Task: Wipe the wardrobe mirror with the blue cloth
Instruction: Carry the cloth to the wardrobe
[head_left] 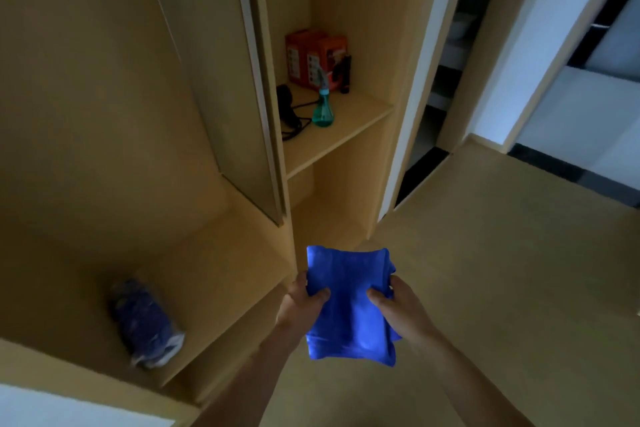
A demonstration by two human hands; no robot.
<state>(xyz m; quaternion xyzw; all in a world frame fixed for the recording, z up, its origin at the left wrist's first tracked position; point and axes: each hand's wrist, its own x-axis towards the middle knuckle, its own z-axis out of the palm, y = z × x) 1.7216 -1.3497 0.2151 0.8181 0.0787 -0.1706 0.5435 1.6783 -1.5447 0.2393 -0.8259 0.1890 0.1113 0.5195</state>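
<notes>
One cloth [349, 305], blue and folded into a rough square, is held out low in front of the wardrobe, over the floor [502, 270]. Two hands are on it. The left hand [300, 303] pinches its left edge, thumb on top and fingers curled underneath. The right hand [398, 310] pinches the right edge the same way, thumb lying across the upper face. The cloth is stretched flat between them, and its near end hangs down a little.

The mirror [225, 73] is one tall narrow panel, up and to the left of the cloth and well apart from it. Neither hand touches it.

Just right of the mirror, one shelf [349, 125] carries two orange boxes [311, 55] at the back, side by side. One teal spray bottle [322, 107] stands in front of them. One black dryer [286, 104] lies to its left with the cord trailing. One slim dark thing stands by the right box; I can't tell what it is.

Low on the left, one blurred dark bundle [145, 322] lies on a lower board [214, 281].
</notes>
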